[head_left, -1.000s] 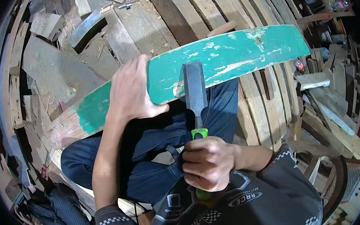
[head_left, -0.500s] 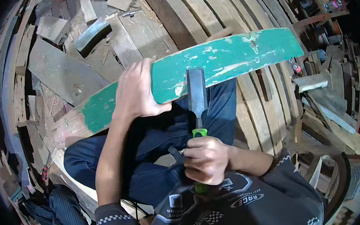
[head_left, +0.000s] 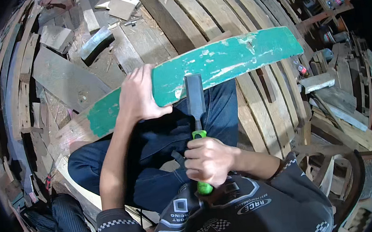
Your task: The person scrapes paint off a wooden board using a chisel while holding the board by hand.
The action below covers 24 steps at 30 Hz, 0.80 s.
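A long, slightly curved wooden board [head_left: 225,58] with worn green paint lies slantwise before me, its left end bare wood. My left hand [head_left: 138,96] grips the board left of its middle, fingers over the far edge and thumb along the near side. In my right hand [head_left: 212,160] is a wide wood chisel [head_left: 195,97] with a green and black handle, its blade pointing away from me. The chisel's square tip overlaps the board's near edge; whether it touches the paint I cannot tell. My fist hides the middle of the handle.
My crossed legs [head_left: 153,150] in jeans are under the board. Wooden slats [head_left: 211,10] run along the far right side. Offcuts and a curved block [head_left: 95,44] lie at the far left. Stacked scrap wood [head_left: 326,89] stands at the right, dark striped cloth [head_left: 71,225] at the lower left.
The chisel and my right hand have shifted slightly left, the tip now a bit nearer the board's near edge. More of the handle's butt shows. Both hands keep their grip.
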Motion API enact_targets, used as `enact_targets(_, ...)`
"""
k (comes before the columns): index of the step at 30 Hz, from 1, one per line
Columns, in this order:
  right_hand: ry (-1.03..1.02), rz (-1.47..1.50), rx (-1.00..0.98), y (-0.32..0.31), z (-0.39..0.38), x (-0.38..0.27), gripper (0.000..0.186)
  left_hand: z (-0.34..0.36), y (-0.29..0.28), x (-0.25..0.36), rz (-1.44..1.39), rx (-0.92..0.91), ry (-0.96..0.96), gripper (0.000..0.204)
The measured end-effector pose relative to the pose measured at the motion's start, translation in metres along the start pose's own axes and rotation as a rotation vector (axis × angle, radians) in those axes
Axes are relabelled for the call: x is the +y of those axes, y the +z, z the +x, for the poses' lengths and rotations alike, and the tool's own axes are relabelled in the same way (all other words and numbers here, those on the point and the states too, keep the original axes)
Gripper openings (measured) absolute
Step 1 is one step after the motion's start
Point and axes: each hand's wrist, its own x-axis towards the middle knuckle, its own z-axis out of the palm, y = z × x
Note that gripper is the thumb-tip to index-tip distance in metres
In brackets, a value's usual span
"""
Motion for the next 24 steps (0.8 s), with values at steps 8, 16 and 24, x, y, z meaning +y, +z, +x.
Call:
enact_targets(8,-0.038,-0.02,-0.047,0.013,-0.007,0.0,0.034,-0.007,0.005,0.001,0.053,0.044,0.02,0.085)
enact_targets(16,-0.041,-0.058,-0.054,0.012,0.001,-0.001,0.034,-0.006,0.002,0.003,0.055,0.068,0.026,0.084)
enact_targets(24,-0.025,-0.135,-0.127,0.018,-0.013,0.003,0.024,-0.006,0.001,0.004,0.065,0.043,0.006,0.085)
